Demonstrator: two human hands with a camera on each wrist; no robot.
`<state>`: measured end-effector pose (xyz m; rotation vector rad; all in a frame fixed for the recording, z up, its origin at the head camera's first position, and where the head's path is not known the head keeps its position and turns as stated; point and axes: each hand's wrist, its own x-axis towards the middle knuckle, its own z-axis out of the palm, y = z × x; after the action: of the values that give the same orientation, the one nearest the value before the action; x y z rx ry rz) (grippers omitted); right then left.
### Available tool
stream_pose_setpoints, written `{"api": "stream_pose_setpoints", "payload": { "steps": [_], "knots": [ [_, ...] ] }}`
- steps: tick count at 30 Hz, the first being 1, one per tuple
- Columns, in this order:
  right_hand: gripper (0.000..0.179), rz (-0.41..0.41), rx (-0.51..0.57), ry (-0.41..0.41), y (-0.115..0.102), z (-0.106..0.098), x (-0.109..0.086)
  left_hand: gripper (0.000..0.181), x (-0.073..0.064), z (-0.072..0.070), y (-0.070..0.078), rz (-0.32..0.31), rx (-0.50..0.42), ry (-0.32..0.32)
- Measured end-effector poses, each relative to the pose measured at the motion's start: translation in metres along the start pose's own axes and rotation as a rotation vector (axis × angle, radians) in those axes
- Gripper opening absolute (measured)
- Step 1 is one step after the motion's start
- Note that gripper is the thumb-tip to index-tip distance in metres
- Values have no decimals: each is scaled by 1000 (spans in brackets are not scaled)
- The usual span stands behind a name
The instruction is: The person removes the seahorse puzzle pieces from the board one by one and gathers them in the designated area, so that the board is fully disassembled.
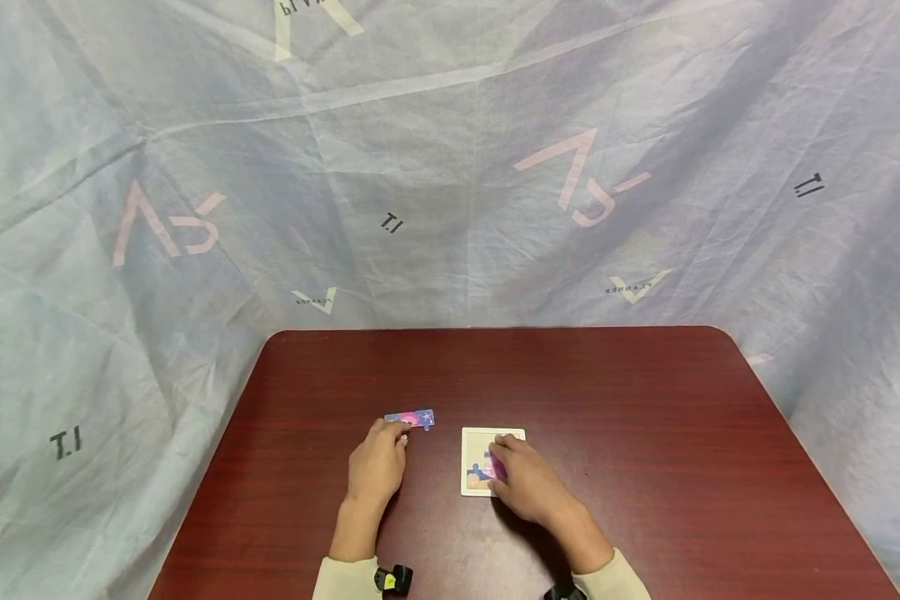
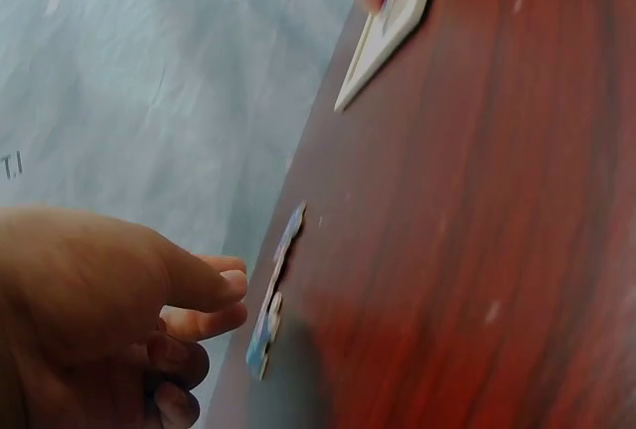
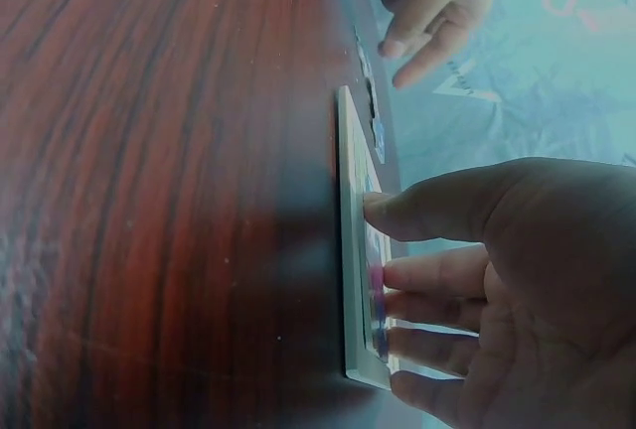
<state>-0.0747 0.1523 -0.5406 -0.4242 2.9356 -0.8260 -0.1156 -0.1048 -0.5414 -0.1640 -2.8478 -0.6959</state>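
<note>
A strip of jigsaw puzzle [image 1: 422, 417], blue and pink with a white star, lies on the table left of centre. My left hand [image 1: 378, 462] is just over its near edge; the left wrist view shows thumb and forefinger close to the strip [image 2: 275, 295], the other fingers loosely curled, nothing held. Right of it lies a square cream puzzle tray [image 1: 463, 462] with several coloured pieces inside. My right hand [image 1: 528, 479] rests on the tray's right part, fingertips and thumb touching the pieces, a purple one [image 1: 498, 467] among them. The hand hides the tray's right side.
A dark red wooden table [image 1: 645, 392] with rounded far corners bears everything. Pale grey cloth [image 1: 435, 183] with printed letters hangs behind it and at both sides. Dark wrist devices [image 1: 394, 580] sit at the sleeve cuffs.
</note>
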Motion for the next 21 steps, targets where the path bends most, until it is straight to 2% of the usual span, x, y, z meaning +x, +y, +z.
{"api": "stream_pose_setpoints", "payload": {
  "steps": [11,21],
  "knots": [
    [53,-15,-5,17,1,0,3,18,-12,5,32,134,-51,-28],
    [55,-13,31,14,2,-3,3,24,-21,12,56,240,-75,-199]
  ]
}}
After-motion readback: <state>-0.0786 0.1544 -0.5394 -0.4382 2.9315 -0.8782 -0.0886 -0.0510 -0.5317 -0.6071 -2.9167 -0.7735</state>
